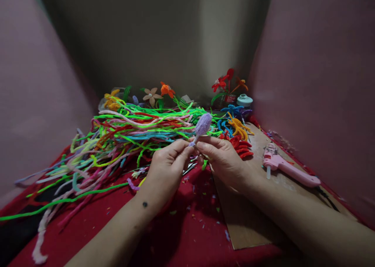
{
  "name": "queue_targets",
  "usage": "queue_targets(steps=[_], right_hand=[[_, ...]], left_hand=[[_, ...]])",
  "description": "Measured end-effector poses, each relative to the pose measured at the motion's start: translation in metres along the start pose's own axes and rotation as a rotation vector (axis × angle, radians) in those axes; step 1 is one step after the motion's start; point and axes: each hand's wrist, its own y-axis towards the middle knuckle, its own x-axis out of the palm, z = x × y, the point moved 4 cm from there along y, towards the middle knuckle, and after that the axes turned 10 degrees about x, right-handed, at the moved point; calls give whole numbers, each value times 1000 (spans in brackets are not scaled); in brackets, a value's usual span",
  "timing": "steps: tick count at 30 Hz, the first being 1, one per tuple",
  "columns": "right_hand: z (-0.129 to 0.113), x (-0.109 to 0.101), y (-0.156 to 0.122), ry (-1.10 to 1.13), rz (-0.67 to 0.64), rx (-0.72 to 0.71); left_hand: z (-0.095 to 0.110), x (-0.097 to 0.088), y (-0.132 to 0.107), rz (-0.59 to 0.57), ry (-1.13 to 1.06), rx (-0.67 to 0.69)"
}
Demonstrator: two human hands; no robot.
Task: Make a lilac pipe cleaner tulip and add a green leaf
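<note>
A fuzzy lilac pipe-cleaner bud point(203, 124) stands tilted up and to the right between my two hands, in the middle of the head view. My left hand point(170, 163) is closed, its thumb and fingers pinching the narrow base of the bud. From the other side my right hand point(224, 159) pinches the same base, thumb on top. The fingertips meet there and hide its lower end. Just behind the hands spreads a heap of loose pipe cleaners point(140, 122), mostly bright green, pink, red and blue.
A pink glue gun point(288, 169) lies on a brown board point(249, 224) at the right. Red pipe-cleaner petals point(241, 146) and orange ones point(239, 128) lie nearby. Finished flowers point(151, 97) stand along the back. Small fuzz scraps dot the red cloth point(187, 235). Walls rise on both sides.
</note>
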Motion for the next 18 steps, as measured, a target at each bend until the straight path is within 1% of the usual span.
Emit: queue_targets(steps=[4, 9, 14, 18], right_hand=[[-1, -1, 0, -2, 4, 24], [1, -4, 3, 1, -18, 9], [-3, -5, 5, -14, -69, -28], [-1, -3, 5, 41, -115, 39]], left_hand=[[1, 3, 0, 3, -261, -152], [0, 6, -2, -31, -484, -283], [-7, 9, -2, -142, -720, -348], [-11, 10, -1, -228, -864, -395]])
